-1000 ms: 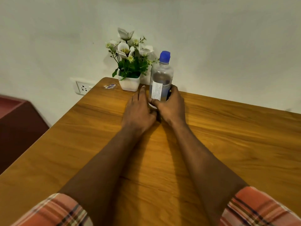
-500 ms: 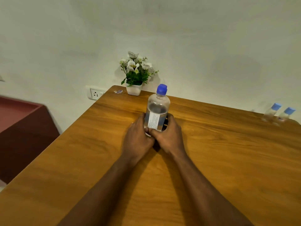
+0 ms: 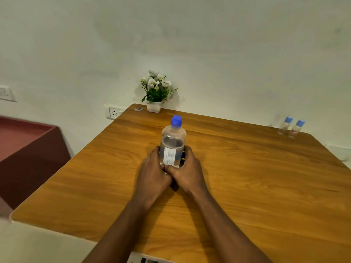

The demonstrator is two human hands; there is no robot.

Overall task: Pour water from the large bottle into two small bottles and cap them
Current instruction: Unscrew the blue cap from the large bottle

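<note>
Honey-brown wood grain covers the bench (image 3: 266, 186). Near its middle the large bottle (image 3: 172, 141) stands upright, clear plastic with a blue cap (image 3: 176, 120) on top and a white label (image 3: 169, 155) turned toward the person. Water shows inside, up to a little under the shoulder.

Both bare forearms stretch across the bench to it. The left hand (image 3: 152, 173) wraps the bottle's lower left side, its fingers (image 3: 155, 151) curled round the plastic. The right hand (image 3: 188, 173) does the same on the lower right side, its fingers (image 3: 188, 151) curving toward the back. The thumbs come together in front, at the label's lower edge. So both sets of fingers are clamped on the large bottle, low on its body.

Well to the right of the large bottle and further back, close to the wall, one small bottle (image 3: 285, 126) and another small bottle (image 3: 296, 128) stand upright just beside each other, each with a pale blue cap on. They are too small to tell whether they hold anything. Behind the large bottle and slightly left, at the bench's back edge, sits a white pot (image 3: 154, 107) of white flowers. Further left of that, a socket (image 3: 114, 112) is set in the wall. Well off to the bottle's left, past the bench edge, stands a dark red cabinet (image 3: 28, 149).
</note>
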